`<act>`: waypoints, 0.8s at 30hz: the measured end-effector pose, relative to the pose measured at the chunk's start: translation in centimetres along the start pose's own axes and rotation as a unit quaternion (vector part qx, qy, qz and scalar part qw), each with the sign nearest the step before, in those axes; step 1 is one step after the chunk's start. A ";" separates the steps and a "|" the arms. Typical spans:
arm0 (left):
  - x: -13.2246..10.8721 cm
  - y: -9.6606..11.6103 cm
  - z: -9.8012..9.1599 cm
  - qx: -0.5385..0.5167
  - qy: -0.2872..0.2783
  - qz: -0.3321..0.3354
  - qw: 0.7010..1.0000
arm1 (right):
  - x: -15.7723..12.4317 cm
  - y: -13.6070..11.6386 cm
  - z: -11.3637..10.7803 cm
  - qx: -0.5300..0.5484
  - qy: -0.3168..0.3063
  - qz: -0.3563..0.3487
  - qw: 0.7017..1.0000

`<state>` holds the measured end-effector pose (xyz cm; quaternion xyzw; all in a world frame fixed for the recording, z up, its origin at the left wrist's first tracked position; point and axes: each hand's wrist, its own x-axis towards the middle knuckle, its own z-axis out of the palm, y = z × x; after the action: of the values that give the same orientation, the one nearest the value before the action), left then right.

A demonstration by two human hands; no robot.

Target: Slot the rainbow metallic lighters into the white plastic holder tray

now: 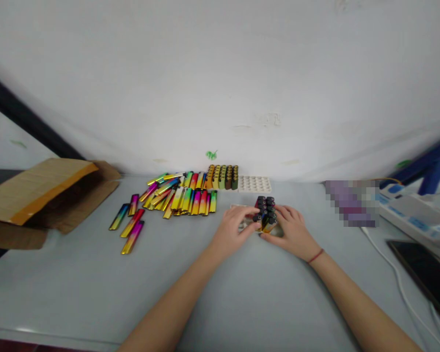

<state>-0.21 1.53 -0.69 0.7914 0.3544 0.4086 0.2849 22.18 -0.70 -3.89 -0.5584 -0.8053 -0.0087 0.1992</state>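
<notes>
Two rows of shiny, many-coloured lighters [266, 211] with black tops stand upright in a white tray [241, 227] with round holes. My left hand [233, 225] is at their left side, thumb and index finger closed at the top of a front lighter. Round the right side of the rows curves my right hand [291, 230], its thumb low at the front and its fingers along the side. The hands partly cover the tray and the lower parts of the lighters.
Loose metallic lighters [172, 195] lie in a pile to the left. At the back, a block of upright lighters [222, 177] stands beside another white holed tray [254, 184]. An open cardboard box [51, 190] lies left; a power strip [418, 215], cable and dark phone [425, 274] lie right.
</notes>
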 end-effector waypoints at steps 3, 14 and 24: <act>-0.2 0.2 0.0 0.019 0.015 0.002 1.000 | 0.0 -0.1 0.0 -0.002 -0.001 0.001 1.000; 0.2 0.4 -0.5 0.076 0.000 0.099 0.992 | 0.0 -0.2 -0.1 -0.015 -0.002 0.000 1.000; 0.3 0.8 -1.2 0.172 -0.054 0.140 0.974 | -0.2 0.2 0.2 -0.006 0.003 -0.006 1.000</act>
<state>-0.85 1.48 0.61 0.8913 0.2895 0.3334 0.1033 22.35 -0.71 -4.20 -0.5544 -0.8080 -0.0164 0.1986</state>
